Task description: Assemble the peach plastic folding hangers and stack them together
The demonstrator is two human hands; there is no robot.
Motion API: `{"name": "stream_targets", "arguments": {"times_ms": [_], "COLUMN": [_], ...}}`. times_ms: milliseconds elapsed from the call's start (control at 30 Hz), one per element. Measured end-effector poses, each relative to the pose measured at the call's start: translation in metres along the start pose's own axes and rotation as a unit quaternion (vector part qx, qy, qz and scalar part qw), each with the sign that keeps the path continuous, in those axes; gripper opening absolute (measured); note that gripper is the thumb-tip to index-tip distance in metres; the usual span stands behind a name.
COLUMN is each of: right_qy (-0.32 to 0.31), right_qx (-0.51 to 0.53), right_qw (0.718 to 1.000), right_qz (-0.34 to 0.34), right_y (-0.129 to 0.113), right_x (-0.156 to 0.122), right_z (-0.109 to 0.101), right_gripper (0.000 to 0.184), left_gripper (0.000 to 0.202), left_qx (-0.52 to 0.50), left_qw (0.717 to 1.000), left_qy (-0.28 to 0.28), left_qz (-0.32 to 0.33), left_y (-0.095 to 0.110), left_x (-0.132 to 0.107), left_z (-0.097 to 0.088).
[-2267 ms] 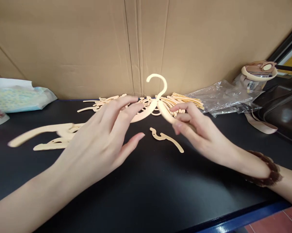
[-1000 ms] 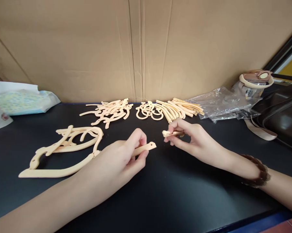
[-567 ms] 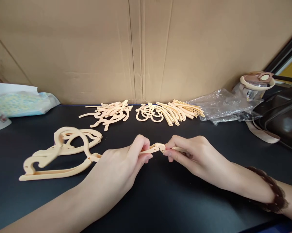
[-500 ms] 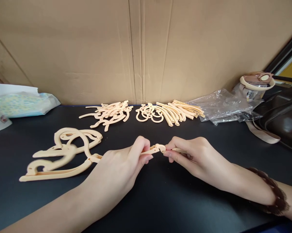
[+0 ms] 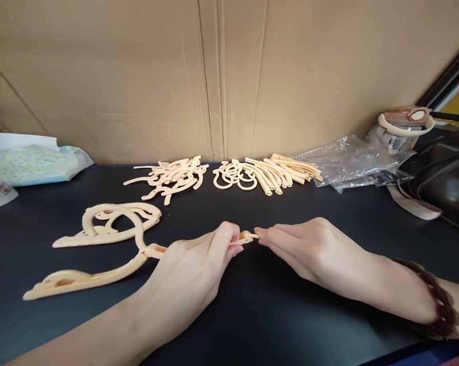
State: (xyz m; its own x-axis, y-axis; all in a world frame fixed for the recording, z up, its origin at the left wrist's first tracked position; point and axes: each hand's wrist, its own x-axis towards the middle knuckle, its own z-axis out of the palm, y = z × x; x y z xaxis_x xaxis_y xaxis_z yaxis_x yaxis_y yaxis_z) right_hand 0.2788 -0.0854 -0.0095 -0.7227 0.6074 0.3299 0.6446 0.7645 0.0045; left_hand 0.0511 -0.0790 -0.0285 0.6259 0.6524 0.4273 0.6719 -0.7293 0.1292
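In the head view, the clip on the near arm of the held hanger has been swung down since the earlier frame and is now seen folded along that arm. The right hand has been rolled over, so that the small piece in its fingers is shown as a thin edge rather than a curved end. The two parts seem to have been worked into a different angle at the tip of the hanger's other arm; whether they are locked together cannot be told.

That arm is gripped by the fingers of the left hand, while the small piece is pinched by the right fingers. The hanger is held towards the left side of the desk, with its hook turned back in front of a second hanger.

Along the far edge, against the cardboard, are spread a pile of clips, some loose hooks and a bundle of long arms. The far right corner is taken up by a plastic bag, a bottle and a black bag; a packet is placed at the far left. Room for moving is left between the hands and the near edge.
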Motion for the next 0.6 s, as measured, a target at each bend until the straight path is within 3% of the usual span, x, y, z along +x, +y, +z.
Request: {"name": "stream_targets", "arguments": {"times_ms": [133, 300, 467, 600], "right_qy": [-0.006, -0.048, -0.091, -0.082], "right_qx": [0.0, 0.112, 0.189, 0.214], "right_qw": [1.0, 0.992, 0.977, 0.97], "right_qz": [-0.008, 0.022, 0.042, 0.083], "right_y": [0.0006, 0.005, 0.0095, 0.0086], "right_x": [0.0002, 0.0014, 0.0032, 0.0055], "right_z": [-0.0013, -0.0035, -0.0078, -0.004], "right_gripper": [0.025, 0.029, 0.018, 0.015], "left_gripper": [0.013, 0.017, 0.012, 0.015], "left_qx": [0.026, 0.027, 0.025, 0.026], "left_qw": [1.0, 0.999, 0.998, 0.994], "left_qy": [-0.004, -0.005, 0.012, 0.018], "left_qz": [0.005, 0.029, 0.061, 0.104], "left_y": [0.0015, 0.0013, 0.0, 0.0003], "left_x": [-0.0001, 0.0015, 0.0012, 0.0011], "left_z": [-0.0017, -0.0023, -0.0004, -0.0004]}}
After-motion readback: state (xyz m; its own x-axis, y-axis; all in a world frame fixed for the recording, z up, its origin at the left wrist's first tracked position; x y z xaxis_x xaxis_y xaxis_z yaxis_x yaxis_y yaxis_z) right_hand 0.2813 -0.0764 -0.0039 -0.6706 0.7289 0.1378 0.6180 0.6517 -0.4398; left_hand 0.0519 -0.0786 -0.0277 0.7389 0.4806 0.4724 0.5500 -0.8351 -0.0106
